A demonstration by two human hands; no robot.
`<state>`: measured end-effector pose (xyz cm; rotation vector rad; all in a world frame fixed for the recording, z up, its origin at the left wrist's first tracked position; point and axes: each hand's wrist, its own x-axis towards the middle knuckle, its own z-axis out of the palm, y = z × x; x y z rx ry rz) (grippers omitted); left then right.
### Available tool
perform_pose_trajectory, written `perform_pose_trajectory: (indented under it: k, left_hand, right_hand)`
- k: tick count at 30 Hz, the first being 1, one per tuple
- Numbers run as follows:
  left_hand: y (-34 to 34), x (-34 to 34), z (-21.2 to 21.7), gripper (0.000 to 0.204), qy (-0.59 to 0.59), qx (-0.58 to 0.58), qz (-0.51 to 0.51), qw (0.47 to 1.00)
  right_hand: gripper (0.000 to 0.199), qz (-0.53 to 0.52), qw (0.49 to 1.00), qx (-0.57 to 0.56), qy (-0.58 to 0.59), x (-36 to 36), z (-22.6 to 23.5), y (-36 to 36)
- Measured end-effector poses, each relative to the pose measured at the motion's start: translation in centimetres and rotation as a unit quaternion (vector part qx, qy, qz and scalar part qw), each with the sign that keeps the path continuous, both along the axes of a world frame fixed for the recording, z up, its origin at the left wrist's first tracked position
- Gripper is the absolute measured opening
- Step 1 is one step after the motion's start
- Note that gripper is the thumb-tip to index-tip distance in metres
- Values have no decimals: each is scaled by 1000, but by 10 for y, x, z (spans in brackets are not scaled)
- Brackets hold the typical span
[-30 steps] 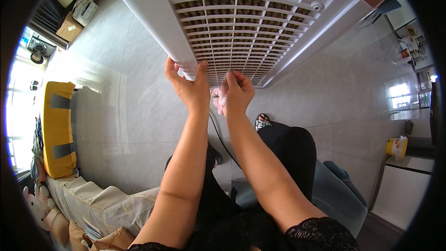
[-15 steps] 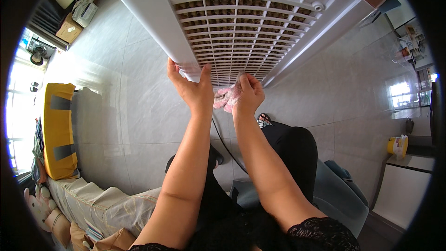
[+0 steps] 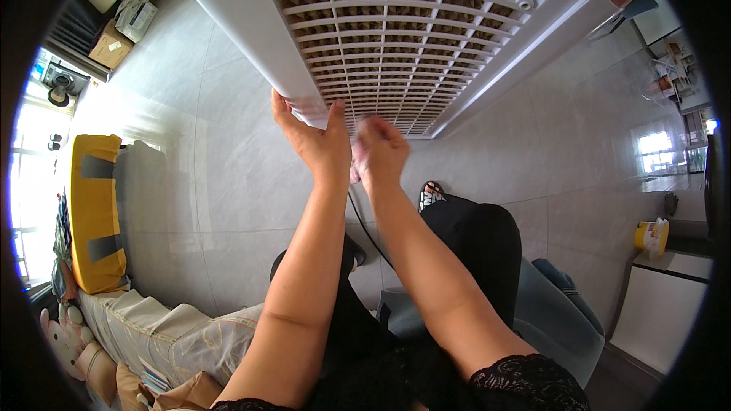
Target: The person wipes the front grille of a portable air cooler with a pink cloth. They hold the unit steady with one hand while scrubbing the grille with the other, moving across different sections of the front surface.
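Observation:
A tall white appliance, apparently an air cooler point(image 3: 217, 11), stands before me. Its white slatted grille point(image 3: 384, 47) faces me, with a brown ridged pad behind the openings. My left hand point(image 3: 316, 137) is closed round the cooler's lower left edge, thumb toward the grille and fingers on the outer side. Close beside it, at the grille's lower end, my right hand point(image 3: 383, 148) is bunched round a pink cloth point(image 3: 355, 170). Motion blurs the right fingers, and most of the cloth is hidden behind that hand.
A black cord point(image 3: 368, 236) runs over the grey tiled floor point(image 3: 228, 106) between my legs. A yellow padded item point(image 3: 97, 259) stands at the left, near a fabric-covered seat point(image 3: 164, 327). At right are a white cabinet point(image 3: 661, 312) and a yellow-and-white tub point(image 3: 652, 236).
My right hand has moved left along the grille's lower end with the cloth, closer to my left hand. The left hand keeps its hold on the edge.

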<state>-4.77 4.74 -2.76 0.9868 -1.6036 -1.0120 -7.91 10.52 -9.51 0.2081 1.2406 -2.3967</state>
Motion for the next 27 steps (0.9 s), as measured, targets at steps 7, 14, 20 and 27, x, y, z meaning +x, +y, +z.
perform_pose_trajectory:
  k: [7,14,20,27]
  left_hand:
    - [2,2,10,76,32,15,-7,999]
    - [-1,3,11,73,25,18,-2,1000]
    - [-1,1,7,71,31,28,-4,999]
    - [1,2,14,69,13,36,-7,999]
  right_hand:
    - [12,-135,988,18,-76,-12,45,9]
    - [6,-113,989,17,-91,-11,22,6]
    - [3,-104,993,24,-47,-11,12,-1]
    - [6,-155,984,55,-73,-11,16,7]
